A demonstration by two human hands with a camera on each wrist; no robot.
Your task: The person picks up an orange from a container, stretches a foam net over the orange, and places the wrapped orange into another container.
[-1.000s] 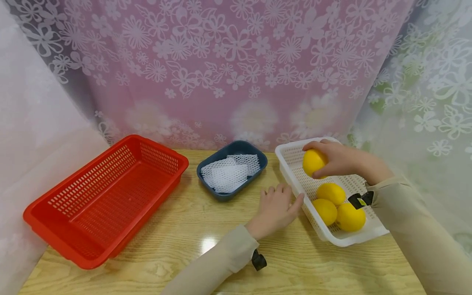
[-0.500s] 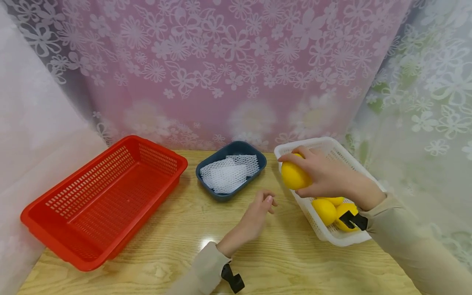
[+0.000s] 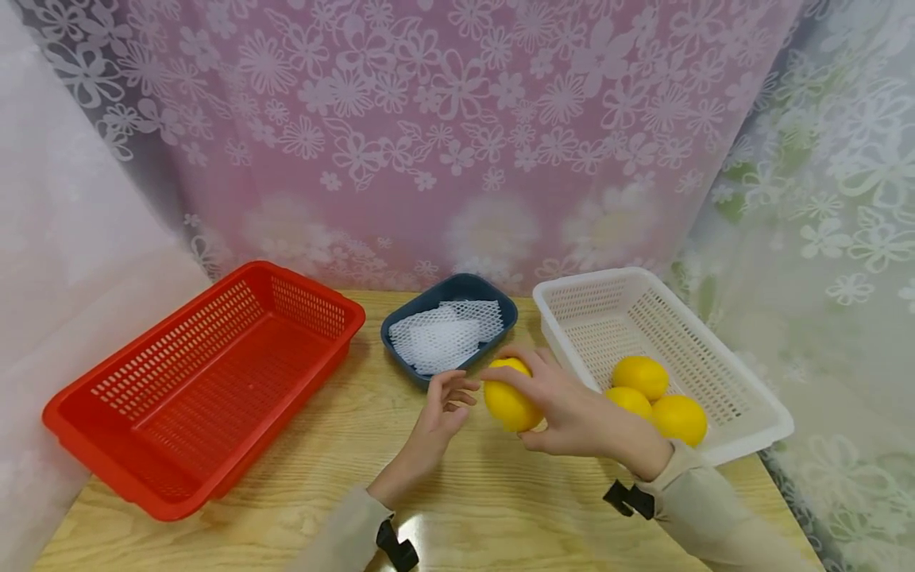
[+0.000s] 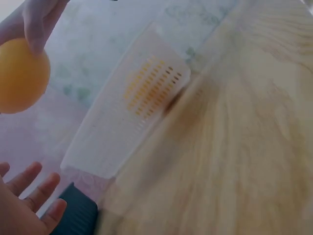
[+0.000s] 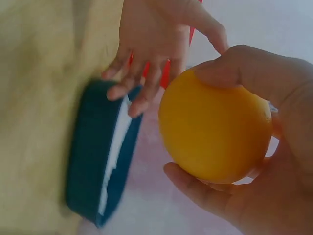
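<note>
My right hand grips a smooth yellow fruit, rounded like an orange or a large lemon, above the table in front of the blue tray. In the right wrist view thumb and fingers wrap the fruit. Just left of it, my left hand holds nothing; its fingers are loosely bent and spread, palm toward the fruit, as the right wrist view also shows. Behind both hands, the dark blue tray carries white foam net sleeves. Several similar yellow fruits lie in the white basket at right.
A red plastic basket with slotted walls stands at the left, nothing inside it. All containers rest on a light wooden table. A pink floral curtain hangs behind, with pale sheets at both sides.
My right hand has lifted the yellow fruit out of the white basket and brought it left, over the table. My left hand has moved left from beside that basket and turned its palm inward.
</note>
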